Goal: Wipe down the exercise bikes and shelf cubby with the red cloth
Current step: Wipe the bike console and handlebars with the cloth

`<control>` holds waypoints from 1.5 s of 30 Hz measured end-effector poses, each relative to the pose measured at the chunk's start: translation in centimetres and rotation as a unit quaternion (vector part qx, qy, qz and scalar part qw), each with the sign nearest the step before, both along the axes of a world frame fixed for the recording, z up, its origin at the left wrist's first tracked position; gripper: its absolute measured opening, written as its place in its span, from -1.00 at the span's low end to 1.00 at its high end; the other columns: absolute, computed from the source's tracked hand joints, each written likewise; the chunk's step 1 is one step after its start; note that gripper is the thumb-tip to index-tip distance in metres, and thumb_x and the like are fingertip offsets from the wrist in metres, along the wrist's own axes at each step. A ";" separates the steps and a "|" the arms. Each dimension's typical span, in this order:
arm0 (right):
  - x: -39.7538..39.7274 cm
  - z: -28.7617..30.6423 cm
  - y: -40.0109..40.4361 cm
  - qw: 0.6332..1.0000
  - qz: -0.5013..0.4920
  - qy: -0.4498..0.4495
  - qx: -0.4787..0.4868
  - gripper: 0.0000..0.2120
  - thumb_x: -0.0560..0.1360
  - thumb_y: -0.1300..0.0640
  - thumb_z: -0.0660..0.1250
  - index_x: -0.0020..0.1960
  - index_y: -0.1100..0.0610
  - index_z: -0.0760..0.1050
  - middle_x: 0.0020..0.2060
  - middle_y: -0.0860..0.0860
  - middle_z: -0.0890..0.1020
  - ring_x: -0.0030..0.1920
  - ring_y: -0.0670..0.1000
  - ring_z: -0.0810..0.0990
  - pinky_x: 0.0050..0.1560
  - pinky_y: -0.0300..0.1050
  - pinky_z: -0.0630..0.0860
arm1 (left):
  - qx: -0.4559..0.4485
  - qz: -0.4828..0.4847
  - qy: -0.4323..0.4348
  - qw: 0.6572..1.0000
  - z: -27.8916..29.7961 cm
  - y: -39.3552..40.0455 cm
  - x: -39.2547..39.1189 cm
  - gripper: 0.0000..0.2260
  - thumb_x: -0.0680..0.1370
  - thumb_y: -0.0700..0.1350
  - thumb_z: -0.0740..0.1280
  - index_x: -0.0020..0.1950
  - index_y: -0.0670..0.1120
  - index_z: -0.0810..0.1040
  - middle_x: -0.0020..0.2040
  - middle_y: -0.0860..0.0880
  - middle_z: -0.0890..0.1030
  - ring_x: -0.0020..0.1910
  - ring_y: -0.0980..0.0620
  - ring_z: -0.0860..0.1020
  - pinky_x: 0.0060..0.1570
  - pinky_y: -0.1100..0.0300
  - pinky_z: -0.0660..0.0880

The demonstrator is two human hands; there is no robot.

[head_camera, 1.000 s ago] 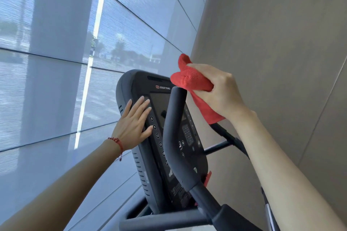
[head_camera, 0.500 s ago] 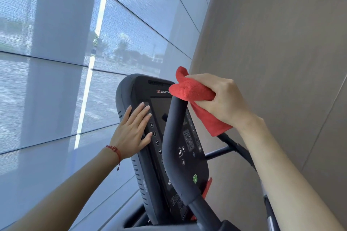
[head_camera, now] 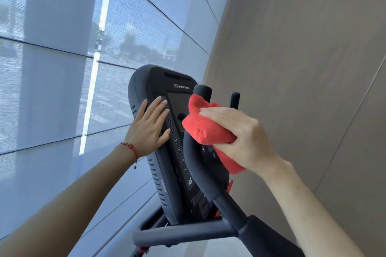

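The exercise bike's black console (head_camera: 158,83) stands in the middle of the view, tilted, with a dark screen and a column of numbered buttons. A curved black handlebar (head_camera: 195,165) rises in front of it, its tip free above the cloth. My right hand (head_camera: 242,137) grips the bunched red cloth (head_camera: 205,129) and presses it against the upper part of that handlebar. My left hand (head_camera: 149,129) lies flat, fingers spread, on the console's left edge. A second handlebar tip (head_camera: 235,99) shows behind the cloth.
A beige panelled wall (head_camera: 302,69) runs close along the right. Large windows with sheer roller shades (head_camera: 52,69) fill the left. A horizontal black frame bar (head_camera: 183,234) crosses below the console.
My right hand has slid the red cloth down from the handlebar's tip, leaving the tip uncovered. My left hand has stayed flat on the console's left edge.
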State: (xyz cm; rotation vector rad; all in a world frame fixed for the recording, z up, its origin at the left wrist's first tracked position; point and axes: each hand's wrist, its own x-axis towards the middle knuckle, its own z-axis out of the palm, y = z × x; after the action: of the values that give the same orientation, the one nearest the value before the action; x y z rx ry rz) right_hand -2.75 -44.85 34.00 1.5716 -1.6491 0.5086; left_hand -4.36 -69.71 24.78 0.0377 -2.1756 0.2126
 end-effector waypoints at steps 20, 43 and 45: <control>3.1 -3.5 0.2 0.992 -0.087 -0.040 0.082 -0.59 0.34 0.15 0.46 0.18 0.12 0.54 0.08 0.03 0.65 0.13 0.03 0.57 0.12 0.05 0.49 | 0.015 -0.041 -0.007 0.999 0.0 -0.3 0.1 -0.45 0.49 0.08 0.01 0.28 -0.30 0.38 0.39 -0.26 0.34 0.43 -0.21 0.19 0.41 -0.21 0.03; 8.2 -5.4 3.7 0.991 -0.110 -0.051 0.056 -0.51 0.27 0.31 0.52 0.18 0.16 0.53 0.12 0.05 0.62 0.17 -0.08 0.45 0.26 -0.44 0.16 | 0.118 -0.127 -0.038 0.984 -2.7 4.2 7.2 -0.53 0.51 -0.06 0.29 0.34 -0.26 0.31 0.43 -0.23 0.29 0.47 -0.17 0.10 0.45 -0.12 0.00; 9.0 -5.5 4.7 0.993 -0.099 -0.050 0.043 -0.50 0.27 0.31 0.53 0.18 0.17 0.53 0.13 0.06 0.62 0.18 -0.07 0.46 0.28 -0.42 0.18 | 0.120 -0.130 -0.032 0.984 -2.8 5.3 8.9 -0.54 0.51 -0.07 0.29 0.34 -0.26 0.32 0.42 -0.23 0.30 0.46 -0.18 0.11 0.45 -0.10 0.01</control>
State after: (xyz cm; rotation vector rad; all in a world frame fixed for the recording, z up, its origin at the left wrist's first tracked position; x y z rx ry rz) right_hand 6.21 -40.13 28.49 1.4435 -1.9031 0.4217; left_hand 4.55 -64.45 22.00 -0.1179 -2.2325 -0.2003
